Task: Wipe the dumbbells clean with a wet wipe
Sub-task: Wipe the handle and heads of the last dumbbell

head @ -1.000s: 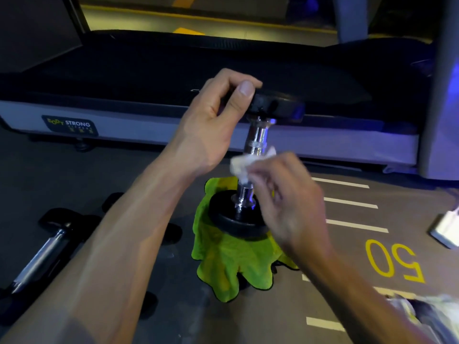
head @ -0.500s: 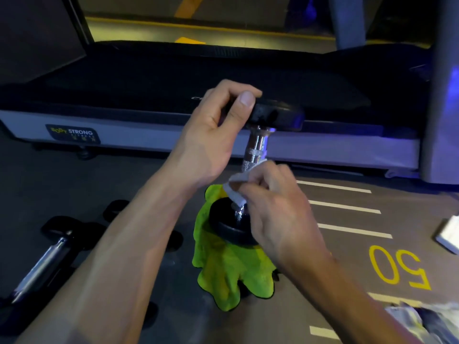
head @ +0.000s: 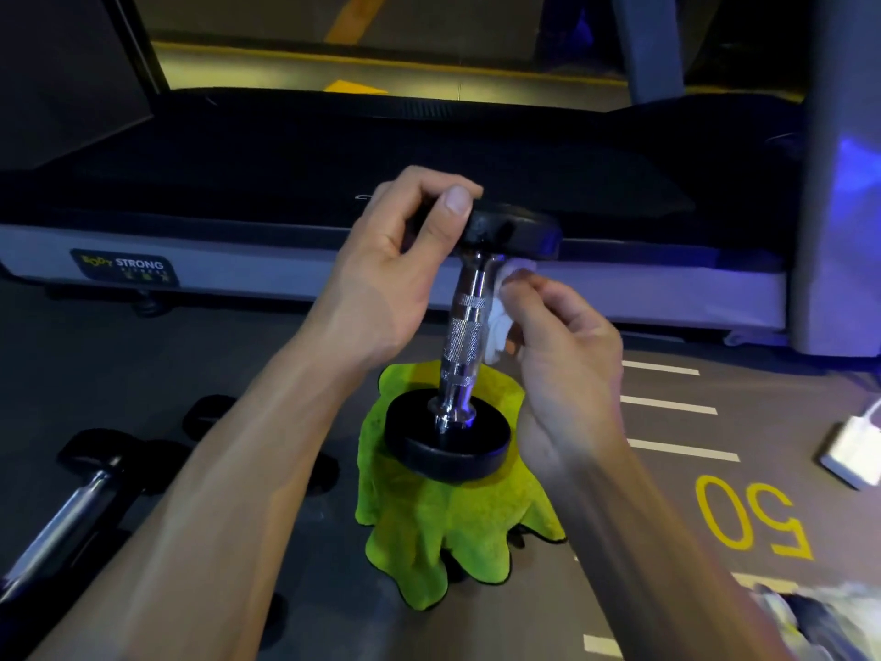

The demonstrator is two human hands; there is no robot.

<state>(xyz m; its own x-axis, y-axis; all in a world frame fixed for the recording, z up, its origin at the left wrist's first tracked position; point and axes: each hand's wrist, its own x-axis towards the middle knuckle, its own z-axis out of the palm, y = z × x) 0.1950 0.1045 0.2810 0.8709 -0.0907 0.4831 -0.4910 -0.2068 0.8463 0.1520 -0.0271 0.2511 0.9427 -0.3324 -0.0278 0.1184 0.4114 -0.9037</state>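
Note:
A dumbbell [head: 465, 336] with black end plates and a knurled chrome handle stands upright on a lime-green cloth [head: 443, 527] on the floor. My left hand [head: 395, 260] grips its top plate between thumb and fingers. My right hand [head: 558, 345] pinches a crumpled white wet wipe [head: 500, 322] against the right side of the handle's upper part. The lower plate [head: 445, 443] rests on the cloth.
A treadmill [head: 429, 150] runs across the far side. Another dumbbell [head: 71, 498] lies on the floor at the left, partly behind my left forearm. A white charger [head: 853, 450] lies at the right, above a yellow "50" floor marking. Crumpled wrapping [head: 824, 613] sits bottom right.
My right hand has slid the wipe up the handle from near the bottom plate to just under the top plate, baring the knurled grip. My left hand kept its hold on the top plate.

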